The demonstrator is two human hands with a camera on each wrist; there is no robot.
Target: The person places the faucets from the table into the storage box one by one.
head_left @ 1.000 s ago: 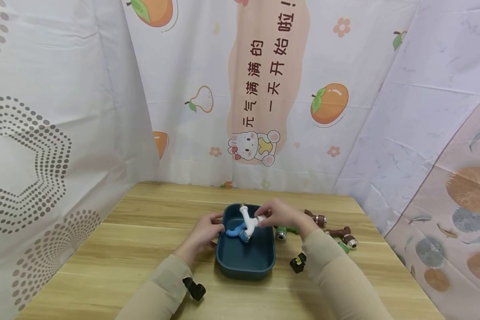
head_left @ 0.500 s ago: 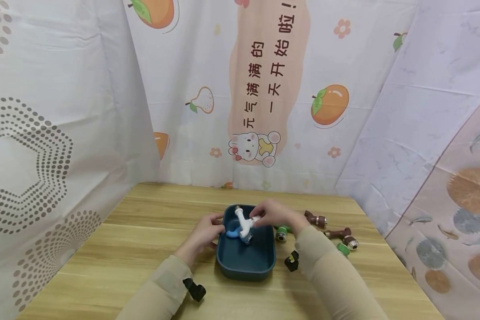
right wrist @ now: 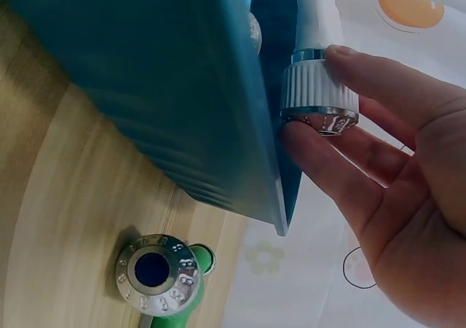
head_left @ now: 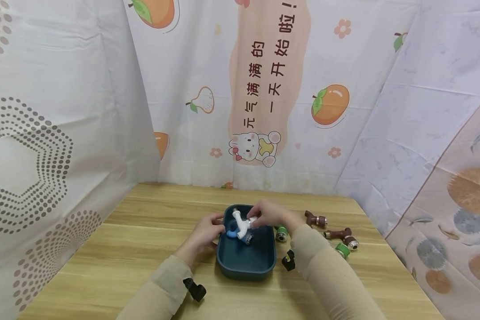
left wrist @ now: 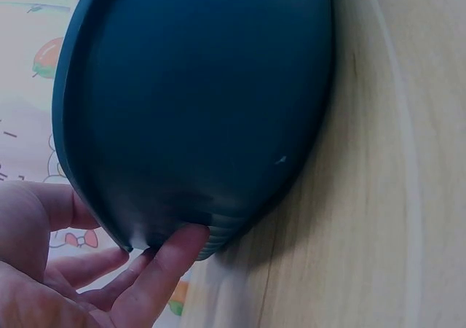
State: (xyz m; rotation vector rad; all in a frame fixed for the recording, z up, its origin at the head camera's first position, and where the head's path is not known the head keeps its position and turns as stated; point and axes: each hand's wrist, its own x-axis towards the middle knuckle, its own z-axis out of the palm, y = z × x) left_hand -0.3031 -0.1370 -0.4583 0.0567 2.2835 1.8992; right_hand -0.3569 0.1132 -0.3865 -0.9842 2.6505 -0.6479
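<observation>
My right hand (head_left: 270, 213) reaches over the right rim of a dark teal plastic bin (head_left: 246, 262). It pinches the ribbed knob-like end of a white plastic tap (head_left: 244, 226); in the right wrist view the thumb and fingers lie around the white ribbed collar (right wrist: 319, 86) with its metal ring. The tap's threaded metal end points to the far left of the bin. A blue tap (head_left: 232, 234) lies inside, partly covered by the white one. My left hand (head_left: 204, 231) holds the bin's left side, fingers at its rim and outer wall (left wrist: 193, 146).
Right of the bin lie a green tap (head_left: 282, 233), two brown taps (head_left: 317, 219) and another green piece (head_left: 342, 250), partly behind the right sleeve. All stand on a wood-grain table (head_left: 144, 249). Printed curtains (head_left: 200, 146) enclose the back and sides.
My right hand has moved left and slightly down with the white tap, which now sits further left over the blue one. The left hand and the bin stay put.
</observation>
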